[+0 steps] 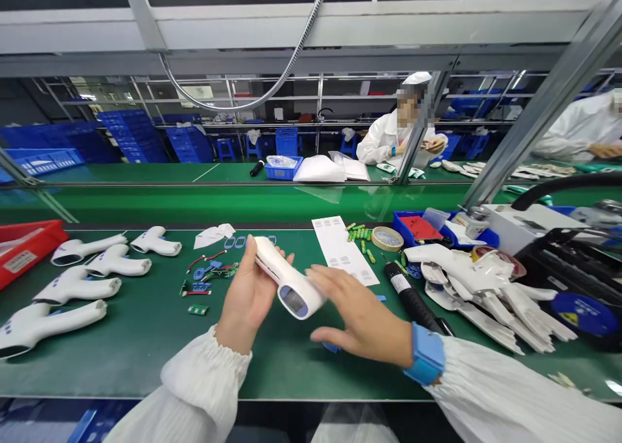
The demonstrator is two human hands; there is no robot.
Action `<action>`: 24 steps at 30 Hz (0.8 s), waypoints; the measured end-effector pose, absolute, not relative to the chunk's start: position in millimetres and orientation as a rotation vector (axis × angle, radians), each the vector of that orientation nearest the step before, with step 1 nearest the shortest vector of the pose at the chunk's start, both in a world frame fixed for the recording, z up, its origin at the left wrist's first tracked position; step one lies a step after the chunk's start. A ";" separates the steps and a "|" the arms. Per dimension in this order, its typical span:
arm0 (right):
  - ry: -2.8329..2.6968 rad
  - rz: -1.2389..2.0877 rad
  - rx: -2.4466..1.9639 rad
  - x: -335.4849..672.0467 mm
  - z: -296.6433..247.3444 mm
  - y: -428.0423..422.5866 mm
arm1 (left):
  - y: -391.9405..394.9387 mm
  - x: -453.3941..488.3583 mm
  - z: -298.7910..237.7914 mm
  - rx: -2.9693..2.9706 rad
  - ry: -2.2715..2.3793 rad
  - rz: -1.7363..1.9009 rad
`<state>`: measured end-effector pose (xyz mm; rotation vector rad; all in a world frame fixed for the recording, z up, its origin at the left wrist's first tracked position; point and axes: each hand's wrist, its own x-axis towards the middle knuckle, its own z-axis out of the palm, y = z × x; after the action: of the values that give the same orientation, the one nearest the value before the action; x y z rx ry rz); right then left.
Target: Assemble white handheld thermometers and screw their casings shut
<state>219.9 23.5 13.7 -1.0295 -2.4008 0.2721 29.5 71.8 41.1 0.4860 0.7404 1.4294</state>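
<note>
My left hand (249, 294) is closed around a white handheld thermometer (287, 283), holding it above the green mat with its small blue-grey display facing up. My right hand (358, 317) hovers just right of the thermometer's display end, fingers stretched out and apart, holding nothing. A blue strap (427, 353) sits on my right wrist. Beneath my hands lie small circuit boards with red and blue wires (207, 276) and a white label sheet (344, 251).
Several finished white thermometers (78, 281) lie at the left beside a red tray (22, 247). A pile of white shell halves (486, 287), a black screwdriver (413, 298), a tape roll (387, 238), green batteries and a blue bin (420, 226) are at the right. Two people in white work across the conveyor.
</note>
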 end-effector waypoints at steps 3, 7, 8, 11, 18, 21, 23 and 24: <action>-2.413 0.313 -0.873 202.2 21.8 40.4 | 71.3 31.4 27.7 0.442 0.794 1.348; -2.256 0.484 -1.263 210.7 54.0 64.4 | 62.6 9.9 -1.3 0.486 0.950 1.352; -2.220 0.484 -1.342 215.3 62.9 69.2 | 59.2 3.3 -8.0 0.502 0.983 1.370; -2.075 0.366 -1.394 225.8 77.2 80.5 | 48.4 -11.2 -23.4 0.569 1.038 1.419; -2.121 0.283 -1.446 229.1 62.1 96.1 | 40.1 -16.6 -37.4 0.664 1.052 1.431; -2.089 0.148 -1.448 227.4 61.3 97.0 | 41.5 -16.9 -38.9 0.664 1.045 1.417; -2.196 0.145 -1.436 225.7 61.8 96.6 | 41.8 -17.1 -39.5 0.659 1.044 1.411; -2.237 0.166 -1.429 224.9 62.1 96.3 | 41.6 -17.2 -39.9 0.656 1.043 1.408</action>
<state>224.9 96.3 62.1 -1.4289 -2.2370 0.1659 -17.2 41.6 -39.9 0.6560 1.0430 1.4075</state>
